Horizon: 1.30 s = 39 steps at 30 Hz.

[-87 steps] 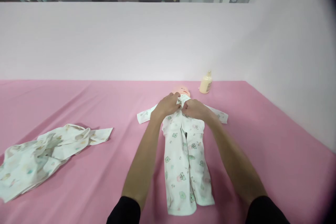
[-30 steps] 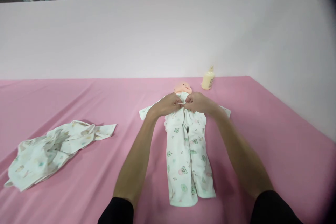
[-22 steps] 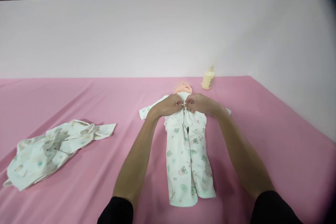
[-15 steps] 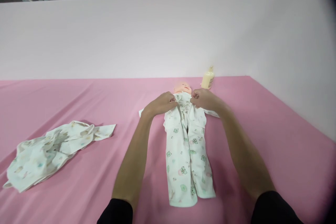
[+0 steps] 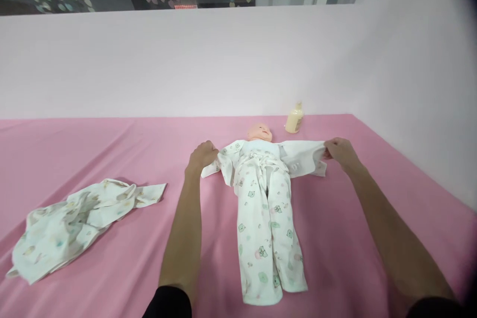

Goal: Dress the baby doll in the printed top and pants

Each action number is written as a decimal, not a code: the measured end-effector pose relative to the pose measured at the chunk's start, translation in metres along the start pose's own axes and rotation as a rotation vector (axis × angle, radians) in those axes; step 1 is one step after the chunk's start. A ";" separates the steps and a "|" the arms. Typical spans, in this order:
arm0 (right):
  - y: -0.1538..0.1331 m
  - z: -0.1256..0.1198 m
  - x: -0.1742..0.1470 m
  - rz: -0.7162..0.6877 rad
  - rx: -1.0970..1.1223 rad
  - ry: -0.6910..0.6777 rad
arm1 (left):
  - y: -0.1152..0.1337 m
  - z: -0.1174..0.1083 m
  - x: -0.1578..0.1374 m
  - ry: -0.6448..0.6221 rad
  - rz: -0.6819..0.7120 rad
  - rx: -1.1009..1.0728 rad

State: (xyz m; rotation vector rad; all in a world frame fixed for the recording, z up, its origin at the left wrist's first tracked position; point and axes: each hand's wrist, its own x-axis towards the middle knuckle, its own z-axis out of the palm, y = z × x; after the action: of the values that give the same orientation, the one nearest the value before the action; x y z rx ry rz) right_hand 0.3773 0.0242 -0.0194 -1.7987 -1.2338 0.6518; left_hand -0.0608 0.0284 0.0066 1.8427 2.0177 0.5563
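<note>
A baby doll lies on its back, its head toward the wall. It wears white printed trousers and a white printed baby top, whose front panels are spread out to both sides. My left hand is closed on the edge of the left panel beside the doll's sleeve. Out to the right, my right hand pinches the corner of the other panel, pulled taut with its plain inner side showing. The doll's arms are hidden inside the sleeves.
A crumpled printed baby garment lies to the left on the pink sheet. Behind the doll, near the white wall, stands a pale yellow pump bottle. The wall closes off the back and right sides.
Both hands have moved apart from the doll's chest, left and right, drawing the top's front panels open. The camera view has tilted up slightly.
</note>
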 end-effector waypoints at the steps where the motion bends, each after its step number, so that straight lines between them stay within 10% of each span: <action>1: 0.011 0.002 0.004 0.025 -0.033 -0.030 | 0.001 0.005 0.002 -0.019 0.026 -0.008; 6: 0.028 0.021 0.008 0.029 -0.088 -0.122 | 0.020 0.030 0.010 -0.132 0.198 0.047; 13: 0.018 0.039 0.004 -0.073 -0.213 -0.150 | 0.031 0.046 0.030 0.101 0.180 0.164; 28: 0.033 0.020 0.018 -0.117 -0.426 -0.010 | -0.025 0.043 0.079 0.020 -0.116 0.147; 33: -0.018 0.047 -0.022 -0.529 -0.564 0.152 | -0.018 0.035 0.064 -0.043 -0.080 0.018; 39: -0.121 0.120 -0.069 -0.913 -0.495 -0.369 | 0.003 0.034 0.041 -0.160 -0.032 -0.211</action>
State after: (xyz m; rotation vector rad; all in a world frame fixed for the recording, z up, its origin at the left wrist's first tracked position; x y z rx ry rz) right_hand 0.1976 0.0220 0.0204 -1.2502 -2.3992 0.1380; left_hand -0.0445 0.0715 -0.0212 1.6714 1.8076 0.5692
